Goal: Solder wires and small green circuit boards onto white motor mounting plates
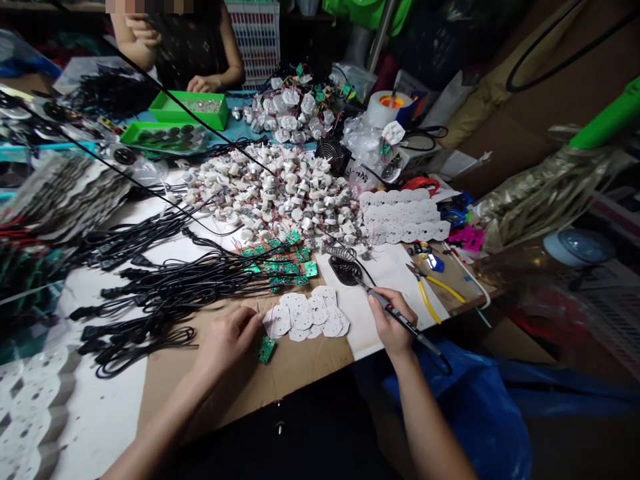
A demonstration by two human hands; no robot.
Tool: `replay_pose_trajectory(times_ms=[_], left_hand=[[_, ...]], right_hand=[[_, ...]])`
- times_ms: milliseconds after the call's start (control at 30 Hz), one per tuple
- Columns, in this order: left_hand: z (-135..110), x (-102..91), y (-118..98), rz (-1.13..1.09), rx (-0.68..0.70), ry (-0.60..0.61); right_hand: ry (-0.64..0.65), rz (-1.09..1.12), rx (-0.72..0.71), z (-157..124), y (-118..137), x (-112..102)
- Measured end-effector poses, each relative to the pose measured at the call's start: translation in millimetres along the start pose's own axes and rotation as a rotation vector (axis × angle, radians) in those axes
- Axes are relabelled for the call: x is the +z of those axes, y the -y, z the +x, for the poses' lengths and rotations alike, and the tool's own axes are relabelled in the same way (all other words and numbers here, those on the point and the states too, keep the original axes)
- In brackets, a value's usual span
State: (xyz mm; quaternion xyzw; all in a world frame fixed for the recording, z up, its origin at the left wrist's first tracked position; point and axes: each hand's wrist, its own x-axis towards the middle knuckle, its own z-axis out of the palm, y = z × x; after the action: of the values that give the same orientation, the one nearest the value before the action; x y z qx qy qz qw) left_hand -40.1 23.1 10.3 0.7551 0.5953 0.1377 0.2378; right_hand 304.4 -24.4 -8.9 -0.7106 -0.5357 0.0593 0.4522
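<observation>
My left hand (227, 339) rests on the brown cardboard and pinches a small green circuit board (266, 349) with thin wires at its edge. My right hand (393, 325) grips a black soldering iron (400, 319), its tip pointing up-left toward the iron stand (345, 263). Between my hands lies a cluster of white round LED plates (310, 313). Several more green circuit boards (283, 263) lie just beyond them.
A big heap of small white motors (280, 193) fills the table's middle. Black power cords (165, 280) spread at left. Yellow-handled pliers (430, 287) lie at right. Green trays (190, 110) stand in front of another person (180, 47) at the far side. A tape roll (390, 107) sits at the back.
</observation>
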Motion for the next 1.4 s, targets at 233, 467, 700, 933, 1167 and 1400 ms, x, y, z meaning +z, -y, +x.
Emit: replay_pose_trajectory(times_ms=[233, 467, 700, 933, 1167, 1400], left_hand=[[6, 7.4, -9, -0.279, -0.016, 0.025], [9, 20.3, -7, -0.605, -0.176, 0.092], [6, 27.1, -13, -0.744, -0.264, 0.096], [6, 32.5, -11, -0.701, -0.221, 0.085], [4, 28.3, -15, -0.668, -0.153, 0.119], [-3, 17.3, -21, -0.735, -0.239, 0.15]], right_hand=[[-0.018, 0.093, 0.106, -4, -15, 5], [-0.019, 0.109, 0.09, -4, -16, 7], [-0.03, 0.054, 0.004, -1, -10, 5], [-0.043, -0.001, -0.063, 2, -5, 4], [-0.026, 0.037, 0.002, -1, -8, 4], [-0.034, 0.281, 0.261, -1, -11, 8]])
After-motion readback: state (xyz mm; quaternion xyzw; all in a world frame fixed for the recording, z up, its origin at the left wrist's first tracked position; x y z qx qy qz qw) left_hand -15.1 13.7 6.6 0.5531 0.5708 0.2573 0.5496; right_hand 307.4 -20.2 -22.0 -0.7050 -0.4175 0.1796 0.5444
